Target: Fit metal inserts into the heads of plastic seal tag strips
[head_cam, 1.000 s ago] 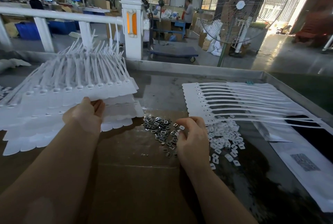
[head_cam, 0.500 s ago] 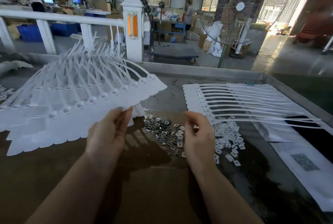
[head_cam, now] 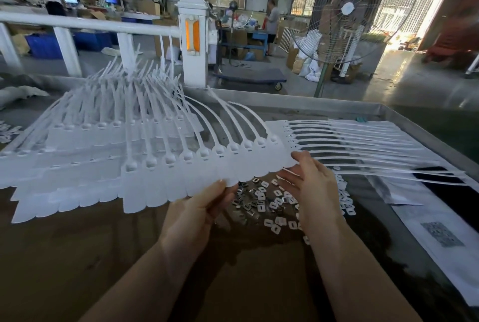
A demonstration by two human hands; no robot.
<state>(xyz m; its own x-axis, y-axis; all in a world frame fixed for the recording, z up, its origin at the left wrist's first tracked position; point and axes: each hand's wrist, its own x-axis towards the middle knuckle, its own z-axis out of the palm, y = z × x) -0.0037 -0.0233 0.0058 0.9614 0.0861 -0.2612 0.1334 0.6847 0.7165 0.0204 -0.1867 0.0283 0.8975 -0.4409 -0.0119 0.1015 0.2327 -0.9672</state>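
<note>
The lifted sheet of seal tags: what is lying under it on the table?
Below the lifted sheet of seal tags, at its right end, lie loose metal inserts and white plastic pieces. More tag sheets lie at the left. The rest underneath is covered.

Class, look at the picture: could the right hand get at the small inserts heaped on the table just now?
Probably yes. The right hand hovers open just above the inserts, with only the held sheet of seal tag strips overhanging the heap's far edge.
</note>
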